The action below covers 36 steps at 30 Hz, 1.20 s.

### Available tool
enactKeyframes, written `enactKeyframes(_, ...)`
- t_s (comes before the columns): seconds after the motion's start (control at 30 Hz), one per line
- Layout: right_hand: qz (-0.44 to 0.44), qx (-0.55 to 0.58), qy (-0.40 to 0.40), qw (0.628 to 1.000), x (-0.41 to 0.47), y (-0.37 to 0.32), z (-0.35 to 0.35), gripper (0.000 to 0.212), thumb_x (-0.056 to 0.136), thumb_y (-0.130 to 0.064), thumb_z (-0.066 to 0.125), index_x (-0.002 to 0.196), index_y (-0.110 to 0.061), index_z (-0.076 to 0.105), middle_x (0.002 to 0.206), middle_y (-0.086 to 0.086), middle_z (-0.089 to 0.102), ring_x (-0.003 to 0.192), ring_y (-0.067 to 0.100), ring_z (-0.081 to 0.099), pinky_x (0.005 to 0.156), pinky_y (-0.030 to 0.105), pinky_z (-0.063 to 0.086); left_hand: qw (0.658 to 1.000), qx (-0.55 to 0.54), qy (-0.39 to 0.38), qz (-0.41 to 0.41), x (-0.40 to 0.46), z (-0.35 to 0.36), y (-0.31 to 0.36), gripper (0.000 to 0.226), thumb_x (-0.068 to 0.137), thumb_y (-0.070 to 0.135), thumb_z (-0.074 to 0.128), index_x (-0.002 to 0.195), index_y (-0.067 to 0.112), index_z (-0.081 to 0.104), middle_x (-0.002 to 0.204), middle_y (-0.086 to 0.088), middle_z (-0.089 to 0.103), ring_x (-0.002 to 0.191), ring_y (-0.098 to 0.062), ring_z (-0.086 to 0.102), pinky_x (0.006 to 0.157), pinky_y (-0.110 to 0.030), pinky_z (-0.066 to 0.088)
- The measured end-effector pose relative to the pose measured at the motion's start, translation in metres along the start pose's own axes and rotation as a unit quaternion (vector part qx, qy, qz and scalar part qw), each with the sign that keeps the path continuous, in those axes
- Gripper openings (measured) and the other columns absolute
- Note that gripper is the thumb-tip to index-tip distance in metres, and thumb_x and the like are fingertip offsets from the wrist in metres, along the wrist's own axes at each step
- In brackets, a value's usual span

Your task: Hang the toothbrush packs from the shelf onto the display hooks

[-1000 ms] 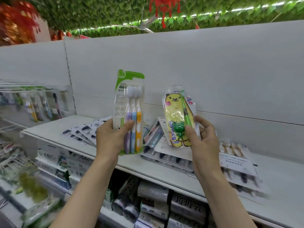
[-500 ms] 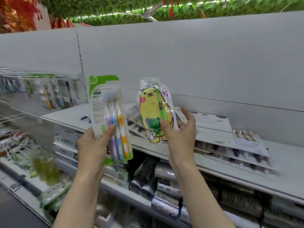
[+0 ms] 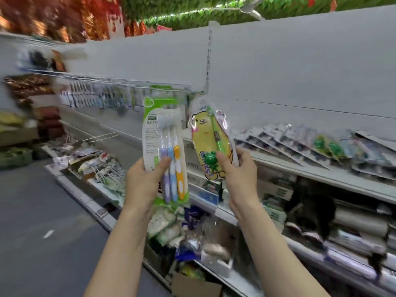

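Head view: hands gripping three-brush pack (image 3: 166, 151) and yellow pack (image 3: 211, 144), blurred hooks (image 3: 120, 82) seemingly behind.

You have turned your head to the left, so the shelf (image 3: 321, 174) with the flat-lying packs (image 3: 300, 144) has slid to the right of your view, and the rail of display hooks (image 3: 120, 82) with hanging packs, earlier small at the left edge, now runs just behind the two packs you carry. Your left hand (image 3: 143, 183) has brought the three-brush pack (image 3: 165, 151) and your right hand (image 3: 237, 168) the yellow bear pack (image 3: 211, 138) away from the shelf toward that rail. The aisle floor (image 3: 42, 211) has come into view at lower left, and the picture is more blurred.
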State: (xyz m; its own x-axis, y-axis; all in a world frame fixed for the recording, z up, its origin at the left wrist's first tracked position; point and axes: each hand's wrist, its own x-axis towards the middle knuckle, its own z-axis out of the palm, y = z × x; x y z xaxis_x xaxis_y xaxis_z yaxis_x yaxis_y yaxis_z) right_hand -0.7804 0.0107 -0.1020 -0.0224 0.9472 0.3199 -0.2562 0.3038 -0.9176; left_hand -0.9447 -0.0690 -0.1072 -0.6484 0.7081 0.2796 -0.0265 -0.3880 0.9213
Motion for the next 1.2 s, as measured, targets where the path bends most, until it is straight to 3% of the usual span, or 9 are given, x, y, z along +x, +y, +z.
enactKeyframes(0.17, 0.020, 0.016, -0.049, 0.998, 0.000, 0.026, 0.090, 0.023, 0.083, -0.008, 0.080, 0.102, -0.013, 0.067, 0.097, 0.005, 0.076, 0.084, 0.014, 0.073, 0.070, 0.024, 0.059, 0.999, 0.014, 0.028, 0.021, 0.046, -0.078, 0.005, 0.010, 0.090, 0.018, 0.070, 0.099, 0.013, 0.072, 0.085, 0.005, 0.073, 0.069, 0.004, 0.066, 0.058, -0.009, 0.047)
enactKeyframes(0.27, 0.048, 0.019, -0.087, 0.995, 0.012, 0.049, 0.143, 0.030, 0.082, -0.008, 0.080, 0.107, -0.007, 0.064, 0.097, 0.010, 0.075, 0.078, 0.017, 0.074, 0.062, 0.027, 0.058, 0.998, 0.018, 0.053, 0.023, 0.079, -0.119, -0.001, 0.018, 0.090, 0.019, 0.071, 0.103, 0.008, 0.072, 0.088, 0.001, 0.073, 0.069, 0.002, 0.066, 0.058, -0.010, 0.047)
enactKeyframes(0.4, 0.083, 0.029, -0.112, 0.990, 0.041, 0.092, 0.216, 0.025, 0.081, -0.011, 0.081, 0.095, -0.008, 0.062, 0.105, 0.026, 0.070, 0.082, 0.032, 0.069, 0.073, 0.048, 0.056, 0.997, 0.023, 0.073, 0.013, 0.134, -0.174, -0.016, 0.011, 0.089, 0.022, 0.071, 0.099, 0.015, 0.073, 0.090, 0.002, 0.076, 0.078, -0.007, 0.068, 0.063, -0.015, 0.051)
enactKeyframes(0.5, 0.093, 0.045, -0.126, 0.987, 0.072, 0.125, 0.278, 0.023, 0.082, -0.008, 0.079, 0.095, -0.009, 0.059, 0.108, 0.027, 0.069, 0.089, 0.036, 0.069, 0.081, 0.058, 0.055, 0.996, 0.040, 0.083, 0.022, 0.191, -0.213, -0.024, 0.006, 0.090, 0.021, 0.071, 0.095, 0.023, 0.073, 0.090, 0.006, 0.076, 0.081, -0.006, 0.070, 0.068, -0.018, 0.052)
enactKeyframes(0.6, 0.101, 0.071, -0.151, 0.981, 0.108, 0.156, 0.344, 0.024, 0.088, -0.006, 0.073, 0.108, -0.011, 0.061, 0.107, 0.014, 0.074, 0.096, 0.032, 0.073, 0.084, 0.052, 0.058, 0.994, 0.051, 0.088, 0.032, 0.260, -0.246, -0.025, 0.006, 0.089, 0.019, 0.072, 0.091, 0.025, 0.072, 0.082, 0.013, 0.076, 0.076, 0.001, 0.070, 0.064, -0.011, 0.052)
enactKeyframes(0.8, 0.092, 0.076, -0.138, 0.983, 0.181, 0.194, 0.460, 0.017, 0.095, -0.012, 0.064, 0.110, -0.016, 0.070, 0.102, 0.006, 0.077, 0.095, 0.027, 0.073, 0.082, 0.044, 0.057, 0.995, 0.074, 0.069, 0.009, 0.399, -0.293, -0.024, 0.009, 0.088, 0.024, 0.074, 0.096, 0.022, 0.074, 0.094, 0.003, 0.077, 0.089, -0.014, 0.071, 0.082, -0.031, 0.054)
enactKeyframes(0.93, 0.068, 0.059, -0.115, 0.989, 0.214, 0.211, 0.518, 0.018, 0.098, -0.025, 0.064, 0.111, -0.013, 0.067, 0.103, 0.008, 0.077, 0.096, 0.028, 0.073, 0.087, 0.048, 0.058, 0.997, 0.057, 0.055, -0.007, 0.466, -0.316, -0.038, 0.012, 0.088, 0.021, 0.073, 0.100, 0.020, 0.073, 0.095, 0.003, 0.077, 0.091, -0.014, 0.072, 0.082, -0.032, 0.054)
enactKeyframes(1.1, 0.043, 0.042, -0.069, 0.996, 0.252, 0.232, 0.576, 0.020, 0.096, -0.023, 0.065, 0.112, -0.011, 0.067, 0.098, 0.005, 0.078, 0.085, 0.018, 0.075, 0.070, 0.030, 0.059, 0.999, 0.032, 0.010, -0.019, 0.546, -0.341, -0.063, 0.013, 0.089, 0.017, 0.070, 0.101, 0.018, 0.074, 0.094, 0.001, 0.077, 0.088, -0.014, 0.072, 0.074, -0.027, 0.052)
enactKeyframes(1.2, 0.028, 0.020, -0.039, 0.999, 0.271, 0.250, 0.610, 0.020, 0.091, -0.017, 0.072, 0.109, -0.010, 0.066, 0.098, 0.006, 0.077, 0.082, 0.016, 0.075, 0.065, 0.027, 0.059, 0.999, 0.025, -0.016, -0.026, 0.598, -0.361, -0.083, 0.018, 0.088, 0.019, 0.071, 0.106, 0.013, 0.073, 0.097, -0.003, 0.077, 0.093, -0.019, 0.072, 0.075, -0.029, 0.052)
